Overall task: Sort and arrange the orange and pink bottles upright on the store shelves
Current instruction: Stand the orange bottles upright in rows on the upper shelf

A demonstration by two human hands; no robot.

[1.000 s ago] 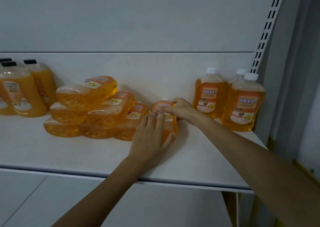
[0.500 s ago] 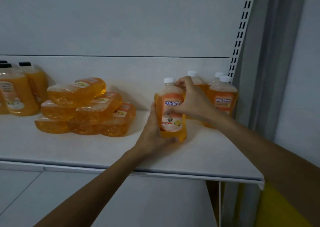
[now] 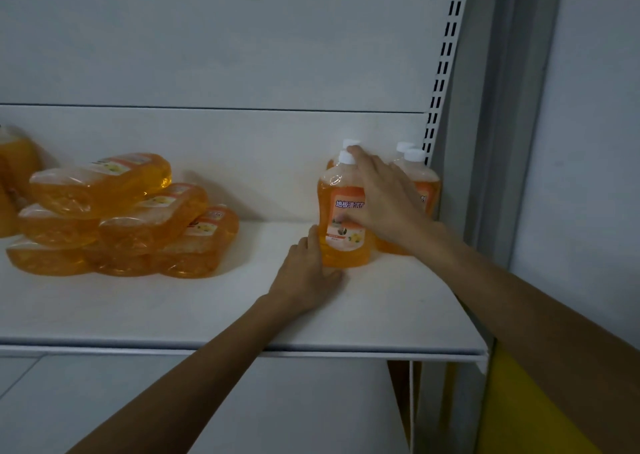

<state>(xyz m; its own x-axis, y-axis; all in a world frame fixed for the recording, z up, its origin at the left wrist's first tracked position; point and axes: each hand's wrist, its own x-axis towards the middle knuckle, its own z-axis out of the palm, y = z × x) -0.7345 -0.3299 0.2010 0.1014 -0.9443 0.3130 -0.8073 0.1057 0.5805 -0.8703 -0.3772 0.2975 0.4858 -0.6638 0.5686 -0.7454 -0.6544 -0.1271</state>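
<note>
An orange bottle (image 3: pixel 337 242) with a white cap and an orange label stands upright on the white shelf (image 3: pixel 207 315), right of the middle. My right hand (image 3: pixel 384 201) grips it from the right, fingers by the cap and thumb on the label. At its foot, my left hand (image 3: pixel 304 273) cups the lower left side, heel on the shelf. Close behind and to the right stand three more upright orange bottles (image 3: pixel 424 180), partly hidden by my right hand. A pile of several orange bottles (image 3: pixel 121 218) lies on its side at the left.
More upright orange bottles (image 3: pixel 14 166) show at the far left edge. A slotted shelf post (image 3: pixel 446 55) rises just right of the standing group. The shelf's front edge (image 3: pixel 346 353) ends at the right corner, with a yellow surface (image 3: pixel 519 419) below it.
The bottle lay on its side by the pile a second ago. Both hands lifted it upright and carried it right; it now stands on the shelf against the standing group.
</note>
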